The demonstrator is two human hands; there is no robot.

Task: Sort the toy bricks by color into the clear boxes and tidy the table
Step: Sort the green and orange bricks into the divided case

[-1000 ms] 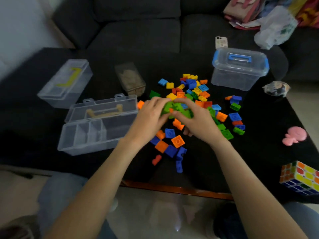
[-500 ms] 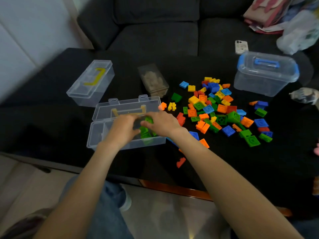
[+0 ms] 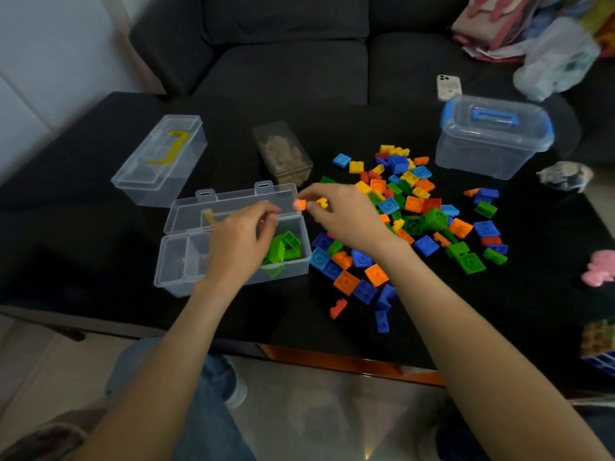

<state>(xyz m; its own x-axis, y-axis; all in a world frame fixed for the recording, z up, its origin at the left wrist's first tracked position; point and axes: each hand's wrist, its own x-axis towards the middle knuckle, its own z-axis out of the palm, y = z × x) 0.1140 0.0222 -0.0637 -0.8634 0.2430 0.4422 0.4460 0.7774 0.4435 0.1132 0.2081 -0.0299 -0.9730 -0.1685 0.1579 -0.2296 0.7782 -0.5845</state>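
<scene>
Pinching an orange brick (image 3: 300, 204) in right hand (image 3: 346, 217) fingers (image 3: 307, 196), left hand (image 3: 241, 239) loosely curled, holding nothing, over green bricks (image 3: 284, 249)

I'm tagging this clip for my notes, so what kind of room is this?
Most likely a home living room. A dark sofa stands behind a low black table strewn with toy bricks, and a phone lies by a heap of cloth on the cushions.

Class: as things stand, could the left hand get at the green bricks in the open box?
Probably yes. The left hand hovers right over the open box, its lid back, and nothing covers the green bricks.
</scene>
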